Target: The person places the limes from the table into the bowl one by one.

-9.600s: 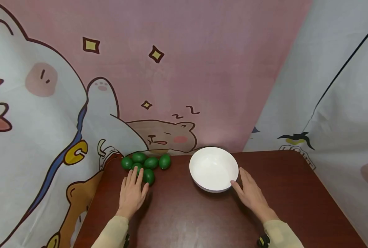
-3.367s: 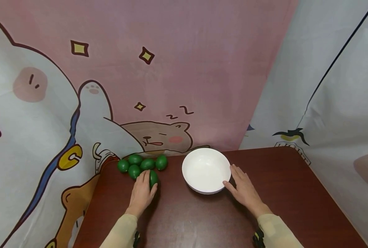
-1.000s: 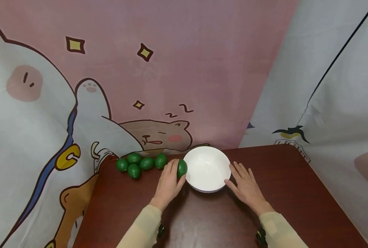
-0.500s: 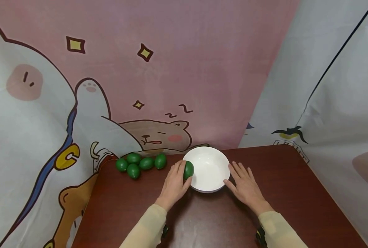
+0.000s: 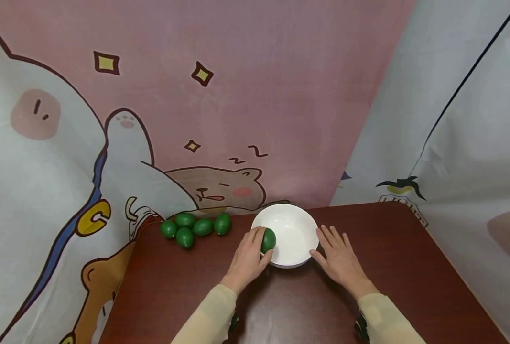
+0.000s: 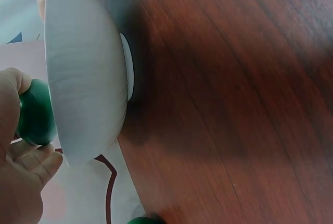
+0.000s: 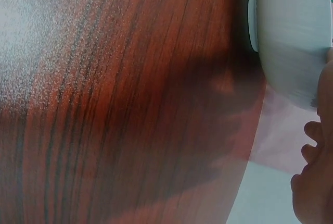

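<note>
My left hand (image 5: 245,260) grips a smooth dark green lime (image 5: 268,240) between thumb and fingers, over the left rim of a white bowl (image 5: 295,239). In the left wrist view the held lime (image 6: 37,113) is at rim height beside the bowl's outer wall (image 6: 86,78). My right hand (image 5: 342,263) has its fingers spread straight along the bowl's right side, thumb at the rim. The right wrist view shows that hand (image 7: 317,182) close against the bowl (image 7: 294,36). No fruit shows on the visible part of the bowl's inside.
Several more green limes (image 5: 185,237) lie grouped at the table's back left. The dark red-brown wooden table (image 5: 298,306) ends at a cartoon-printed cloth (image 5: 302,119) behind it, with pale cloth at the right.
My left hand took the lime nearest to me from the group and carried it right, to over the bowl's left rim. My right hand has stayed at the bowl's right side.
</note>
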Motion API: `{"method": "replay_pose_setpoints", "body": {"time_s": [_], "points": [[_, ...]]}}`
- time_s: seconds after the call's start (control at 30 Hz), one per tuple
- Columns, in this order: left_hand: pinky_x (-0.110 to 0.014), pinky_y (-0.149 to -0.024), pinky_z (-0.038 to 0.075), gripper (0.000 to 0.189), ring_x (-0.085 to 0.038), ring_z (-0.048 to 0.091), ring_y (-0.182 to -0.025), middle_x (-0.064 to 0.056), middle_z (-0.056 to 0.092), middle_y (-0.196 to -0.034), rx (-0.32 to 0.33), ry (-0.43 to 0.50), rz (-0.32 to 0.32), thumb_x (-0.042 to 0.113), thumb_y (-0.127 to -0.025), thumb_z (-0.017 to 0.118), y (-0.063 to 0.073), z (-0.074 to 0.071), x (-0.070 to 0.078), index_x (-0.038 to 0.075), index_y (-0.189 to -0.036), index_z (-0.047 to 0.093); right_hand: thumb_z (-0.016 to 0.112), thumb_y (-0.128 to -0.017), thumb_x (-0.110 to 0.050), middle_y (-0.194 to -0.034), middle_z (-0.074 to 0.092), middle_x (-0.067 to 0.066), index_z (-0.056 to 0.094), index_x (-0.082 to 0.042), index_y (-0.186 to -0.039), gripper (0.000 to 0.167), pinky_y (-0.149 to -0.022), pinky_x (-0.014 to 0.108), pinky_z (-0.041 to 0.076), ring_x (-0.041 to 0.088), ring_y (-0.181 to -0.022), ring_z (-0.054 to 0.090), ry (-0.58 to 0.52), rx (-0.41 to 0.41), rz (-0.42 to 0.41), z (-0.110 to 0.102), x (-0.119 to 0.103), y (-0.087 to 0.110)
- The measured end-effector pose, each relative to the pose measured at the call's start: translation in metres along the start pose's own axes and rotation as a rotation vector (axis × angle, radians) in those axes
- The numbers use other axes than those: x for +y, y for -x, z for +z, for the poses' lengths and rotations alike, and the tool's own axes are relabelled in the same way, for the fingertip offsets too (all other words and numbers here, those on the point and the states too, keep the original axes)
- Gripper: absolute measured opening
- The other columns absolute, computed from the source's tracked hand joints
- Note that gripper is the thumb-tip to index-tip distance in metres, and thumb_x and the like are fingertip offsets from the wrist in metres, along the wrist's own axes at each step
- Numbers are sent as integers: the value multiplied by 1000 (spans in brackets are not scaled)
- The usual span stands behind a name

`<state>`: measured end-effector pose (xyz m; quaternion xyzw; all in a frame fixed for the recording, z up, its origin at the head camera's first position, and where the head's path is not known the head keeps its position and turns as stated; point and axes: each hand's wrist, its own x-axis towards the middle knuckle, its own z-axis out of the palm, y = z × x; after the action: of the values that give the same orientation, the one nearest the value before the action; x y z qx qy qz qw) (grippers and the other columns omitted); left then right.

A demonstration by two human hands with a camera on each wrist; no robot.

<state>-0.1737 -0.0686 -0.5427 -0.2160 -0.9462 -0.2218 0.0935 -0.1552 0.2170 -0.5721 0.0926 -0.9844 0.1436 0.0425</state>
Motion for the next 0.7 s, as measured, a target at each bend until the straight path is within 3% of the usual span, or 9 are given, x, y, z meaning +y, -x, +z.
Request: {"method": "replay_pose_setpoints", "body": {"time_s": [0.7], "points": [[-42,-103,50,60,-27,57,-126,-12,55,-142,-4,4,42,32,-97,70,-6,11,12,5,-147,51,57,-102,-51,-166,31,21,34,-6,-161,78,-124,61,11,42,-155,22,12,6,-4,4,2,0]]}}
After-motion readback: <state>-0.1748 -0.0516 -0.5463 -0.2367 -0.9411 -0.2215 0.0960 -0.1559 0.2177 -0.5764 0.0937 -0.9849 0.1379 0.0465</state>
